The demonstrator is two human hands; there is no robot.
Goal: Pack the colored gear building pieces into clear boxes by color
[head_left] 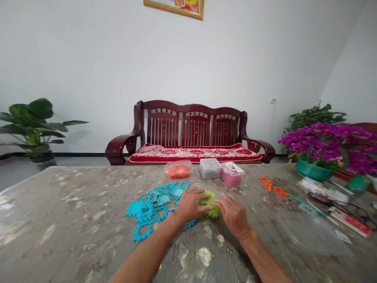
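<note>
My left hand [188,204] and my right hand [233,214] meet over a clear plastic box [206,188] filled with lime-green pieces [212,210] on the marble-patterned table [73,220]. Both hands have their fingers curled and pinched around the green pieces, fingertips nearly touching. Just left of my left hand lies a flat spread of linked turquoise plastic pieces [153,204], partly under that hand.
Three small boxes stand behind: orange contents [178,169], a clear one [210,168], a pink one [232,173]. An orange piece [272,188], a clear lid [309,232], tools and purple potted flowers [326,147] are at the right. A red wooden bench [191,133] stands beyond.
</note>
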